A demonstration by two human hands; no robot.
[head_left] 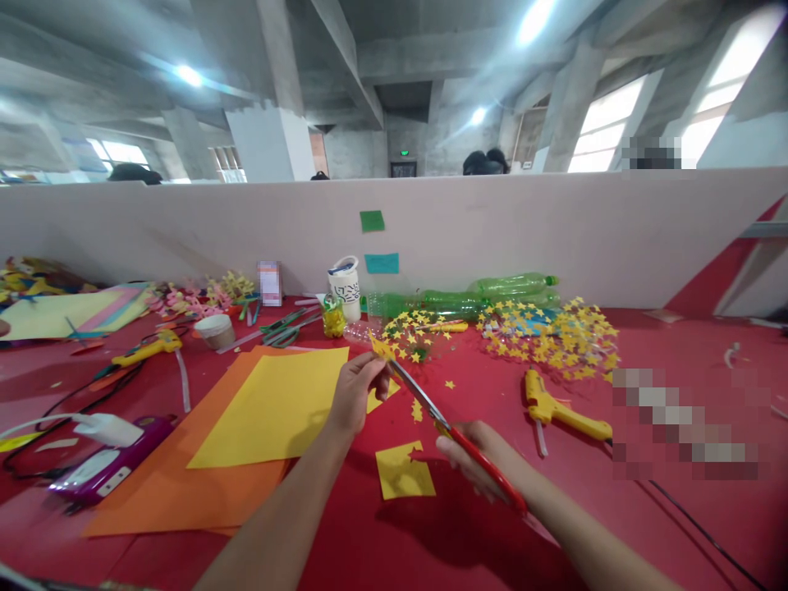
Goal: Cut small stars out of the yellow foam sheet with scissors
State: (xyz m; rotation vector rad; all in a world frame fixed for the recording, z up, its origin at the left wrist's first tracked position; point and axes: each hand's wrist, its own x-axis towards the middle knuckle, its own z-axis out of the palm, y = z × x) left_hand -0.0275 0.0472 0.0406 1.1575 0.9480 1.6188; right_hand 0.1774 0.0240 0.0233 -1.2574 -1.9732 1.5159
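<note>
Between the fingers of my left hand [359, 390] is a small yellow paper piece [380, 345], pinched near its lower edge. My right hand [477, 455] grips red-handled scissors [452, 432], whose blades point up and left to the paper. The blade tips meet the paper piece beside my left fingertips; whether they cut into it I cannot tell. Below the hands lies a yellow paper square [403, 480] with a cut-out in its upper edge. Yellow paper sheets [277, 402] lie on orange sheets [185, 484] by my left forearm.
Yellow paper stars [554, 336] are heaped at the back right, near green plastic bottles [452, 304]. A yellow glue gun [563, 414] lies right; another glue gun [148, 348] lies left. A purple power strip [111, 460] with cords sits left. A white partition [492, 230] stands behind.
</note>
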